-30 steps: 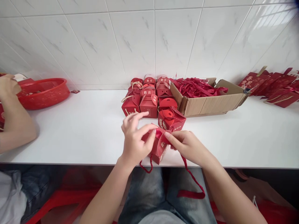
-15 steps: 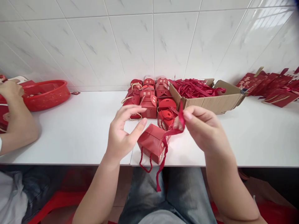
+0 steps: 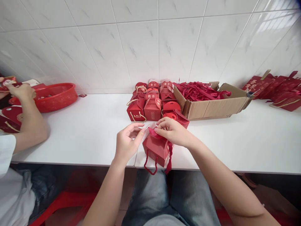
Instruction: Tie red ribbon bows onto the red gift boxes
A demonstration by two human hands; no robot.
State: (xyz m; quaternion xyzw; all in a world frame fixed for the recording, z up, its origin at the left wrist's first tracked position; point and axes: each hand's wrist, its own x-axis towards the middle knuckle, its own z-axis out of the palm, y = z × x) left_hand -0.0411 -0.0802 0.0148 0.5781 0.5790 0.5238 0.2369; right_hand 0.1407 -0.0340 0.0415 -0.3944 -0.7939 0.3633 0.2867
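Observation:
A small red gift box [image 3: 156,150] with a dark red cord handle [image 3: 150,171] sits near the table's front edge. On its left side my left hand [image 3: 129,141] pinches the edge of a pale raised flap [image 3: 146,133] between thumb and fingers. My right hand [image 3: 175,131] is over the top of the box, its fingers closed on a crimson ribbon [image 3: 154,133]. The ribbon lies across the top, and its tail hangs down the box's right side. Part of the box top is hidden beneath my right hand.
Several red gift boxes [image 3: 152,108] stand grouped by the wall. A cardboard box [image 3: 211,108] of crimson ribbons is right of them. Red bags [image 3: 282,91] lie far right. At left, a co-worker's arm [image 3: 33,116] reaches beside a red basin [image 3: 58,100].
My right hand has carried the ribbon left and down onto the gift box. My left hand has lowered to the box's left side, where a pale flap now stands up.

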